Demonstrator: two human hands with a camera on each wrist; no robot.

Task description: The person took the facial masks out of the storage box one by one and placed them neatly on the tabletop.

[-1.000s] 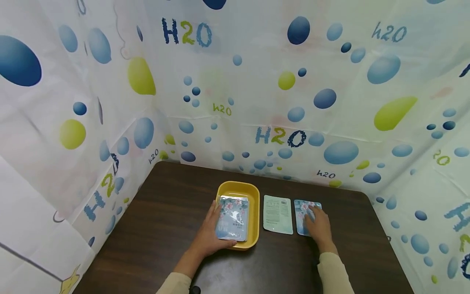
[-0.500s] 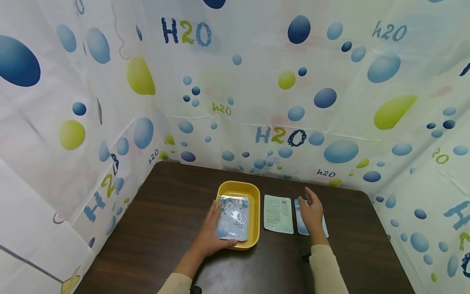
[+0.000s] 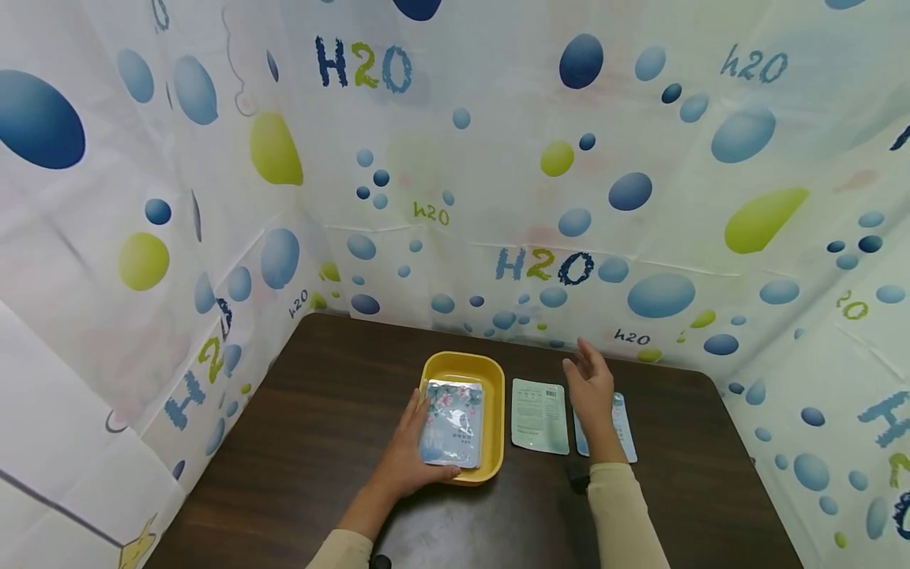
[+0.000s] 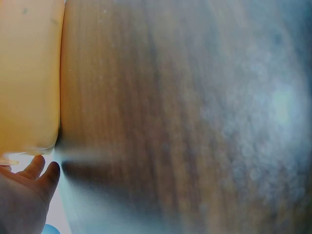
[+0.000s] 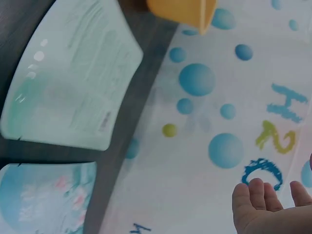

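My left hand rests against the left side and near corner of a yellow tray, fingers along the side, thumb at the near rim. Inside the tray lies a shiny blue floral sachet. In the left wrist view, the fingertips of the left hand are right at the tray's end. My right hand holds nothing, raised with fingers extended and slightly bent. It partly hides a second blue floral sachet. Between tray and right hand lies a pale green sachet, printed text up.
The dark wooden table reaches back to a white curtain printed with blue and green drops. In the right wrist view, the green sachet and blue sachet lie side by side, a narrow gap between them.
My right hand has lifted off the right-hand blue sachet and moved forward and a little left. That sachet now lies more slanted. The left hand and tray have stayed put.
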